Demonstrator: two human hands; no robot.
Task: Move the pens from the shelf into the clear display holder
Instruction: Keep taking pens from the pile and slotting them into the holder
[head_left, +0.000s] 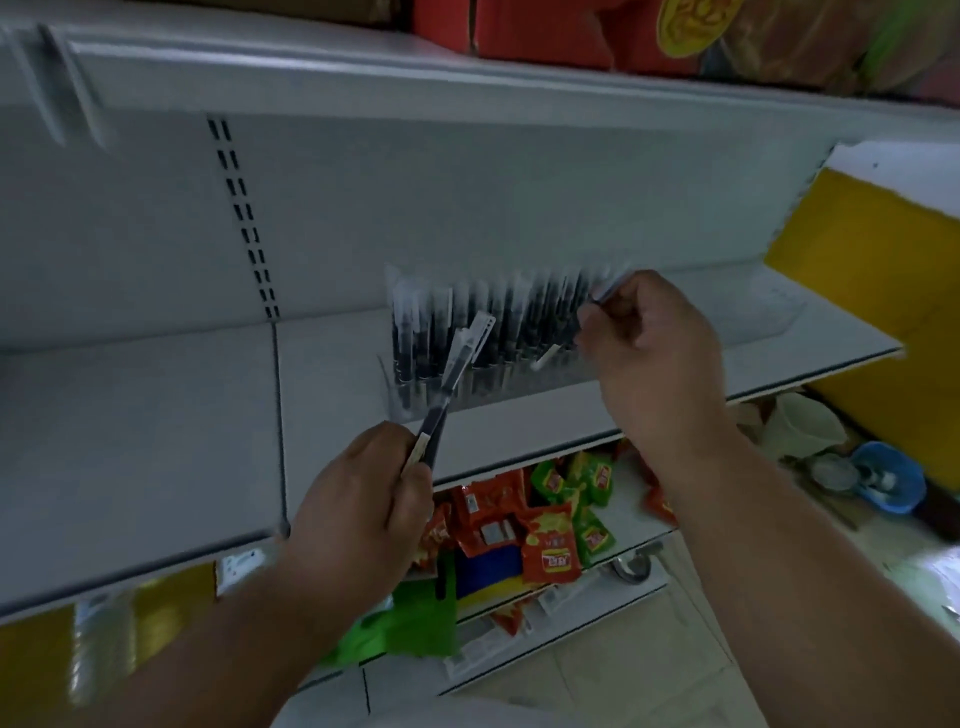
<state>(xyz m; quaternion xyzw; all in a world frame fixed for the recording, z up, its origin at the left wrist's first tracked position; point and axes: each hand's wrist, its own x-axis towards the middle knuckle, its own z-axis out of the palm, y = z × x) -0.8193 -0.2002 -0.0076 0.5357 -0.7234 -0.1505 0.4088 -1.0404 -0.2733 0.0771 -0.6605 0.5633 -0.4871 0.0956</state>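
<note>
Clear display holder (410, 395) on white shelf (332, 384), packed with upright dark pens (498, 327)

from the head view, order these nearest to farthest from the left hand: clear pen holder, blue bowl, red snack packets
From the left hand:
1. red snack packets, just to its right on the lower shelf.
2. clear pen holder, above it on the white shelf.
3. blue bowl, far right on the floor.

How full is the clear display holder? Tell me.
Mostly full. The clear display holder has dark pens standing upright in rows across most of its width; its right end, behind the right hand, is hidden.
</note>
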